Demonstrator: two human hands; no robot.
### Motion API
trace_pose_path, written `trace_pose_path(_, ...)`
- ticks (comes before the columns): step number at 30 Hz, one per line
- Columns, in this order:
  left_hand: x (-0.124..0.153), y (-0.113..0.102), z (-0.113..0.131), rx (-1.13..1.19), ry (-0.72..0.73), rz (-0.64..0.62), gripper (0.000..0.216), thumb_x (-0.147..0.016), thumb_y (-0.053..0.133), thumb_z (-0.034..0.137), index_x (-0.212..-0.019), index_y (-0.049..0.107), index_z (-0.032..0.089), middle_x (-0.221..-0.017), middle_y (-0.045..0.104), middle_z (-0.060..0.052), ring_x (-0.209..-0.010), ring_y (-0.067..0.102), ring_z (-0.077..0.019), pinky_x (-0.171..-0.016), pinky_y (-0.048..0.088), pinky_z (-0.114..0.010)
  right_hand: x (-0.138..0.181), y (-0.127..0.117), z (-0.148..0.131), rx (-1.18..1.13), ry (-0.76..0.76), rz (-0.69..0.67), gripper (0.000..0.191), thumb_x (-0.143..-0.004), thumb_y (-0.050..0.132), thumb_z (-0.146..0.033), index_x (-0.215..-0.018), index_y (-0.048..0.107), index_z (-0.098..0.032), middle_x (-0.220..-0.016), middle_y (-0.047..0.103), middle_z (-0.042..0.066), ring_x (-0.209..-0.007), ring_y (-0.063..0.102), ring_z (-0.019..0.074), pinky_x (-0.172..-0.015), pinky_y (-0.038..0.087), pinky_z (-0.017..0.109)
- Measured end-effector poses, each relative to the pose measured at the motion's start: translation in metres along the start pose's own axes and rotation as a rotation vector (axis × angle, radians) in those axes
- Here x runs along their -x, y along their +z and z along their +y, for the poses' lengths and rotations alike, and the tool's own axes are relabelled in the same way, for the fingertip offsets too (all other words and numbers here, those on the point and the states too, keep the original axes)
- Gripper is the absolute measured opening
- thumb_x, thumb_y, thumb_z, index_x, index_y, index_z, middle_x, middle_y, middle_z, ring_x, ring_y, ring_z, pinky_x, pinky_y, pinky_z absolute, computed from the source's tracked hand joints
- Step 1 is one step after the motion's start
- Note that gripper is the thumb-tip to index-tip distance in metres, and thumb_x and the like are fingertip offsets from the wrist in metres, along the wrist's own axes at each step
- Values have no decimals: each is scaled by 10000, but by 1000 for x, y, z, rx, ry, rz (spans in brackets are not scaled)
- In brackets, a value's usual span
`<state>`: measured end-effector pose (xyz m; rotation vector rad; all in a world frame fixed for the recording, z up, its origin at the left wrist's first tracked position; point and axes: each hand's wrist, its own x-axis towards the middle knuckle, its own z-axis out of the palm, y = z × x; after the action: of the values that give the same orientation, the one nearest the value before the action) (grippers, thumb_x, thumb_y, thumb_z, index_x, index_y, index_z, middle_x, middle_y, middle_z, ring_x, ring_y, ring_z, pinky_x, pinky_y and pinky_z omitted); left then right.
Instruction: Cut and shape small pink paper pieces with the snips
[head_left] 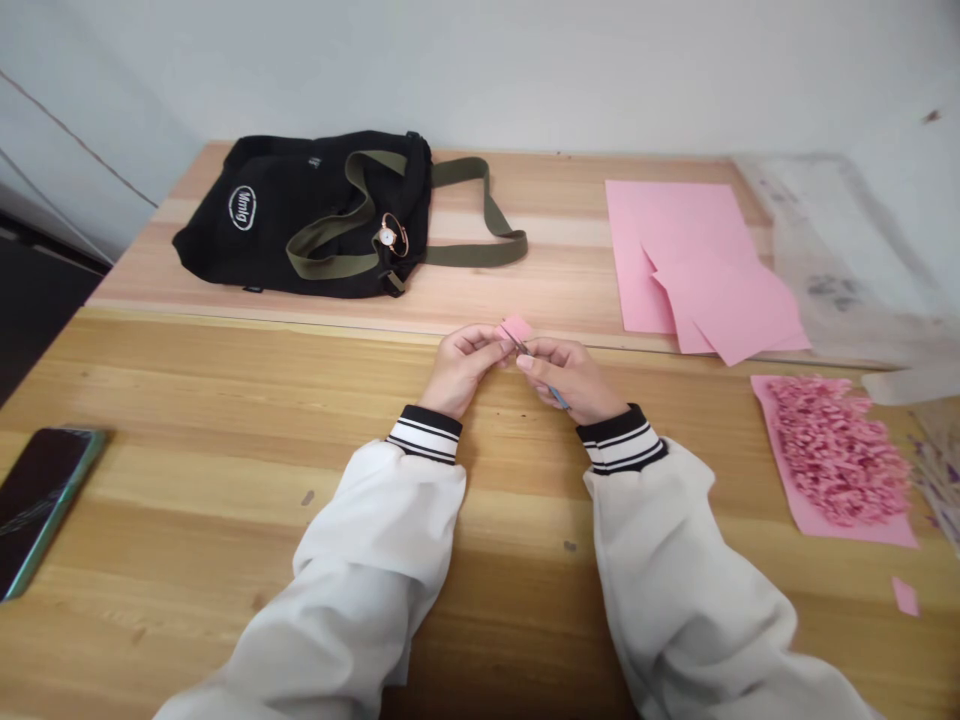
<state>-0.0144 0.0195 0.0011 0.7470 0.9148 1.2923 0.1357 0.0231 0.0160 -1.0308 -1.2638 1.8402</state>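
Near the middle of the table, my left hand (466, 366) pinches a small pink paper piece (516, 326) between thumb and fingers. My right hand (574, 378) is closed around a slim tool (558, 397) with a blue rear end and thin dark metal at the front. That metal part lies against the paper, close to the left fingertips. Most of the tool is covered by my fingers, so I cannot tell its exact kind. Both hands are close together, slightly above the wooden table (225, 420).
Behind my hands lies a black bag (277, 230) with green straps and a watch (388, 237). Pink sheets (682, 225) overlap at back right beside clear plastic packaging (862, 250). A heap of curled pink paper bits (840, 450) sits nearer, above a loose scrap (905, 596). Left is a phone (41, 500).
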Motion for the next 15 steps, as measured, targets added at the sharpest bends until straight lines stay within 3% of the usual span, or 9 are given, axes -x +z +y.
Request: trace_pose_path(15, -1, 0, -1, -13, 11, -3, 266, -499, 849, 264, -625, 654, 136, -597, 656, 16, -527, 539, -57, -577, 426, -214, 0, 0, -1, 7, 5, 10, 413, -632, 760, -503, -770, 627, -137, -408, 392, -106, -311, 255, 11, -309, 141, 168)
